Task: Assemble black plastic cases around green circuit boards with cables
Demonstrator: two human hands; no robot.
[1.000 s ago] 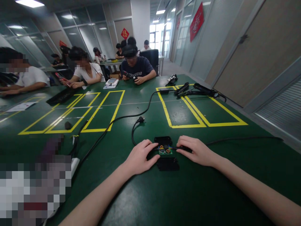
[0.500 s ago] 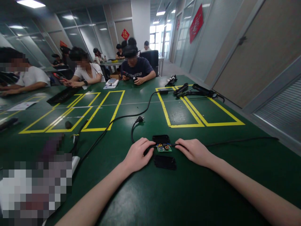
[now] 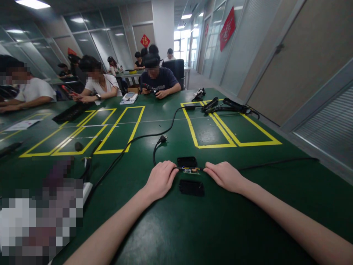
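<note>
My left hand [image 3: 162,179] is closed on the black cable at the left end of a small green circuit board [image 3: 191,171]. On the other side, my right hand [image 3: 224,176] pinches the black cable [image 3: 271,162] that runs off to the right. The board, with wires and coils on it, hangs or rests between my hands; which one I cannot tell. Just behind it lies one black plastic case half [image 3: 186,161]. The other case half [image 3: 191,187] is on the table in front. A power plug [image 3: 162,139] lies beyond my left hand on its short cable.
Yellow tape rectangles mark the green table [image 3: 176,228]. A long black cable [image 3: 149,135] curves across to an adapter box [image 3: 190,107] near some black tools [image 3: 234,106]. A power strip [image 3: 86,191] is at the left. Several people sit across the table.
Both hands have closed more tightly on the cables, and the left has drawn slightly away from the board. The board has tilted, now showing more edge-on. The view has shifted a little.
</note>
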